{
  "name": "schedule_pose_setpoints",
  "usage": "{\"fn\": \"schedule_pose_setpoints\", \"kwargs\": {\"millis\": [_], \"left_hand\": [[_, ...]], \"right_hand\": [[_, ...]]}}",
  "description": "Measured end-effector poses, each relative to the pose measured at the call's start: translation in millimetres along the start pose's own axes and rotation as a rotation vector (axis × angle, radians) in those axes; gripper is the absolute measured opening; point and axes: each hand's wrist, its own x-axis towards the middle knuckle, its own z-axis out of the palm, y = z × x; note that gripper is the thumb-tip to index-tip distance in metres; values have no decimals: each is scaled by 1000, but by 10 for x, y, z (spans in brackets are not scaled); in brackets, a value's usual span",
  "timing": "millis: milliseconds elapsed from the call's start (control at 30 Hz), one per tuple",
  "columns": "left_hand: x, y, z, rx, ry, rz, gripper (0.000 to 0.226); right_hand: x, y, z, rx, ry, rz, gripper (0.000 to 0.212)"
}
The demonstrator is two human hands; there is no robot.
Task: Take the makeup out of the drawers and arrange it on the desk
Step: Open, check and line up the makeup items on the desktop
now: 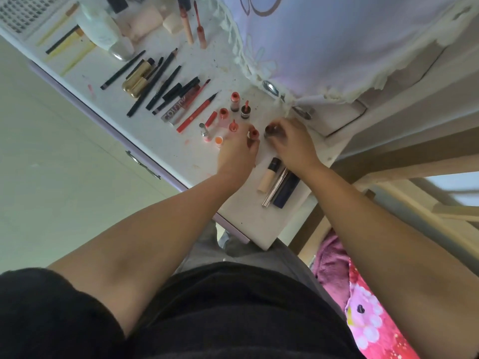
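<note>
Both hands working at the near-right end of the bench (160, 149), sorting small lip products.

Left hand (237, 151): fingers pinched on a small red lip tint bottle (254, 133), held upright just above or on the bench; can't tell which. Right hand (293, 143): fingers curled round a dark round jar (271, 132), sitting at the bench's back edge beside the draped cloth (337, 42).

How I'd finish this step: set the red bottle down next to the cluster of coral minis (234, 99), upright, caps up, leaving a gap so nothing gets knocked. They look top-heavy and likely tip easily, so release only once the base is flat. The dark jar goes beside them, clear of the cloth fringe so it doesn't snag.

Already laid out: black pencils and liners (155, 81) in a row, gold tubes (137, 79), red liner pen (197, 112), concealer tube (269, 174) with a navy case (286, 190) near my right wrist.

Writing: one flat lip gloss tube (178, 107) has large block lettering, partly hidden, not readable for sure. The small dark bottle (245, 111) has a label, too small to read. No brand I can confirm.

Drawer with handle (142, 164) below the bench front looks closed.
</note>
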Motion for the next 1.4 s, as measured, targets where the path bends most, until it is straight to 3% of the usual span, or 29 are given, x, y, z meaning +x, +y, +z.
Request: {"fn": "schedule_pose_setpoints", "kwargs": {"millis": [100, 300, 400, 633, 767, 867, 1067, 1167, 1300, 1400], "left_hand": [[5, 9, 2, 4, -6, 1, 18], [-198, -61, -66, -54, -41, -17, 27], [-420, -206, -47, 124, -95, 78, 17], [-322, -53, 213, 501, -250, 181, 27], [-300, -103, 100, 543, -196, 316, 22], [-370, -194, -132, 456, -70, 460, 20], [-449, -325, -581, 308, -177, 608, 28], [-454, -271, -690, 251, -252, 605, 31], [-385, -189, -829, 132, -424, 481, 31], [-392, -214, -905, 140, -500, 459, 26]], "right_hand": [[-7, -6, 1, -28, -4, -9, 20], [-104, 11, -142, 5, -50, 59, 39], [-228, 60, -264, -126, -90, 33, 28], [-364, -170, -281, -331, -143, 32, 25], [-420, -298, -260, -360, -147, 67, 32], [-447, -429, -291, -201, -211, 201, 47], [-543, -695, -330, 296, -379, 404, 47], [-603, -769, -266, 447, -357, 375, 42], [-714, -756, -245, 508, -296, 226, 6], [-792, -705, -292, 508, -399, 219, 9]]}}
